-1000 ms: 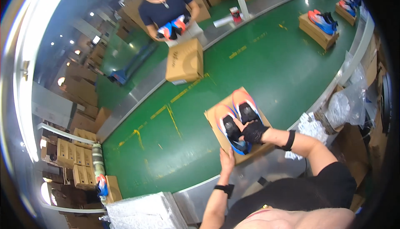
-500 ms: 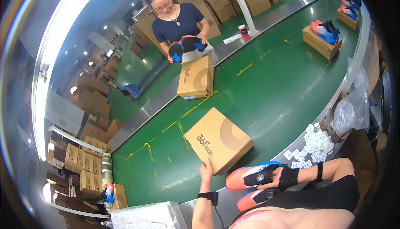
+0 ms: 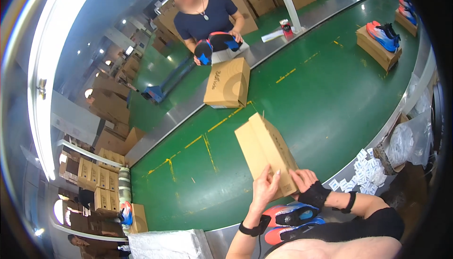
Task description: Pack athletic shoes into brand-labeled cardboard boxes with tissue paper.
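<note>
A brown cardboard shoebox (image 3: pixel 264 148) stands tilted up on the green belt before me. My left hand (image 3: pixel 265 188) grips its near end, thumb and fingers at the lid's edge. On the box's right side lie the fingers of my right hand (image 3: pixel 309 187), which wears a black wrist wrap; part of its grip is hidden. Just below the box, a pair of red, white and blue sneakers (image 3: pixel 289 215) rests by the belt's near edge, partly covered by my arms.
Across the green belt (image 3: pixel 325 108), a person holds two shoes (image 3: pixel 219 43) soles outward behind another shoebox (image 3: pixel 229 82). At far right, shoes (image 3: pixel 381 36) sit on a box. Small white packets (image 3: pixel 365 171) are piled near my right arm. A white wrapped bundle (image 3: pixel 170 245) lies lower left.
The shoebox has been turned and tipped up, shifting right. My right hand has let go of the sneaker and moved onto the box. My left hand has moved right along with the box.
</note>
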The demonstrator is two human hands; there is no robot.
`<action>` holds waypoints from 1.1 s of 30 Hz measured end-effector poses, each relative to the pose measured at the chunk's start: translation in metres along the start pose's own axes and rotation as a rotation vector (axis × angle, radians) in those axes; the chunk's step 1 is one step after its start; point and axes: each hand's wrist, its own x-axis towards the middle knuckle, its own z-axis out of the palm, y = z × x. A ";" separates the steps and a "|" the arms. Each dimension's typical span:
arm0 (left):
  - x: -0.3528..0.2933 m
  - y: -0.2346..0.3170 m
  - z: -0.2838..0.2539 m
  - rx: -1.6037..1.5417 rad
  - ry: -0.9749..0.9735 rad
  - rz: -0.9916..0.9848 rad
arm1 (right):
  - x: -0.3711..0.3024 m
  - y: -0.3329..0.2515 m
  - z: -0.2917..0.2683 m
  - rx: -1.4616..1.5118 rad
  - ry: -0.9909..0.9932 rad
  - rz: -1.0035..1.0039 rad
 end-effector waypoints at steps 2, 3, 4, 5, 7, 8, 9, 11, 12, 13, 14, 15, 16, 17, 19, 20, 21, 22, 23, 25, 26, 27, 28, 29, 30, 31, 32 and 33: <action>0.011 0.006 0.014 0.018 0.022 0.027 | -0.004 0.015 0.028 0.194 0.189 0.122; 0.011 0.006 0.019 0.051 0.063 0.068 | -0.005 0.019 0.033 0.293 0.166 0.195; 0.012 0.003 0.020 -0.022 0.105 0.088 | -0.004 0.019 0.035 0.381 0.163 0.214; 0.016 0.001 0.025 -0.204 0.184 0.194 | -0.005 0.019 0.035 0.466 0.164 0.238; 0.009 0.010 0.018 0.029 0.085 0.088 | -0.011 0.018 0.028 0.651 0.117 0.551; 0.008 0.005 0.013 0.034 0.075 0.085 | -0.008 0.018 0.021 0.743 0.154 0.580; 0.004 0.000 0.008 0.184 0.133 0.129 | -0.013 0.024 0.024 0.826 0.317 0.557; -0.004 -0.010 -0.010 0.372 0.203 0.079 | -0.021 0.043 0.016 1.092 0.556 0.562; -0.010 -0.037 -0.025 0.420 0.262 0.062 | -0.027 0.056 0.008 1.110 0.542 0.671; -0.018 -0.046 -0.040 0.338 0.250 -0.033 | -0.040 0.068 -0.007 1.111 0.551 0.778; -0.027 -0.076 -0.057 0.309 0.247 -0.087 | -0.043 0.081 -0.004 1.183 0.617 0.783; -0.037 -0.103 -0.067 0.161 0.160 -0.283 | -0.053 0.088 -0.005 1.236 0.687 0.807; -0.053 -0.147 -0.074 0.266 0.107 -0.124 | -0.060 0.083 -0.013 1.438 0.697 0.863; -0.075 -0.197 -0.074 0.354 0.104 -0.109 | -0.065 0.083 -0.019 1.645 0.696 0.910; -0.076 -0.203 -0.049 0.230 0.006 -0.326 | -0.150 0.158 0.038 1.182 0.437 0.827; -0.082 -0.208 -0.047 0.209 0.064 -0.350 | -0.124 0.129 0.012 1.096 0.270 1.116; -0.082 -0.210 -0.048 0.190 0.121 -0.370 | -0.095 0.097 -0.017 0.982 0.095 1.389; -0.074 -0.200 -0.048 0.189 0.088 -0.370 | -0.115 0.116 -0.004 0.969 0.113 1.395; -0.068 -0.199 -0.047 0.177 0.070 -0.371 | -0.154 0.144 0.020 0.684 0.264 1.127; -0.065 -0.205 -0.050 0.151 0.082 -0.275 | -0.173 0.139 0.025 0.409 0.365 0.860; -0.063 -0.203 -0.050 0.179 0.063 -0.267 | -0.149 0.110 0.005 0.050 0.177 0.886; -0.059 -0.195 -0.045 0.171 0.049 -0.274 | -0.137 0.092 -0.011 -0.319 -0.011 0.886; -0.057 -0.184 -0.041 0.143 0.006 -0.331 | -0.161 0.104 0.004 -0.337 -0.022 0.820; -0.049 -0.178 -0.036 0.111 -0.017 -0.376 | -0.183 0.121 0.021 -0.361 0.142 0.639; -0.052 -0.194 -0.023 0.095 0.062 -0.188 | -0.200 0.133 0.036 -0.369 0.165 0.619; -0.050 -0.195 -0.011 0.112 0.074 -0.133 | -0.211 0.142 0.050 -0.384 0.191 0.606; -0.072 -0.192 -0.025 0.215 0.145 -0.246 | -0.196 0.150 0.076 -0.323 0.180 0.512; -0.064 -0.189 -0.007 0.216 0.092 -0.260 | -0.205 0.143 0.064 -0.378 0.200 0.528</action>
